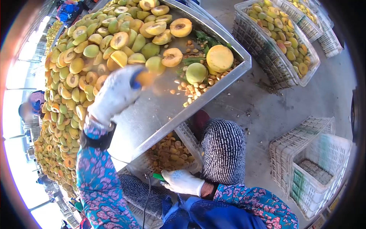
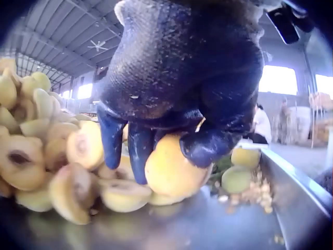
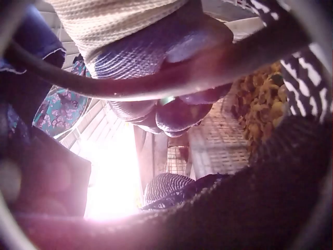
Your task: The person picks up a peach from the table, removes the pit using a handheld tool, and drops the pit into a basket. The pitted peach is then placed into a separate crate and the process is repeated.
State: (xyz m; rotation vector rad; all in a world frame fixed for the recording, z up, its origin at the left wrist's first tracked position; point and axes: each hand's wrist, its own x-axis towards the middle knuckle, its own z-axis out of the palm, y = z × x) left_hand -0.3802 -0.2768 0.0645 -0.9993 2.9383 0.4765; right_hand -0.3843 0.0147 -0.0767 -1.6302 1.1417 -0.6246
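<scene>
My gloved left hand (image 1: 118, 91) is over the metal table (image 1: 141, 124), its fingers and thumb gripping a yellow peach (image 2: 174, 169). That peach is blurred in the head view. Beside and beyond the hand rises a big pile of halved peaches (image 1: 118, 40), some with hollow centres facing up. Low in front of my lap, my gloved right hand (image 1: 185, 182) holds a tool with a green handle (image 1: 158, 176); the rest of the tool is hidden. In the right wrist view the fingers (image 3: 179, 114) are curled round it.
Loose pits (image 1: 194, 89), green leaves (image 1: 206, 40) and two larger peaches lie by the table's raised metal rim (image 1: 190, 105). Below the table is a crate of brownish pieces (image 1: 171, 150). Full peach crates (image 1: 263, 53) stand at the upper right, stacked white crates (image 1: 299, 149) at the lower right.
</scene>
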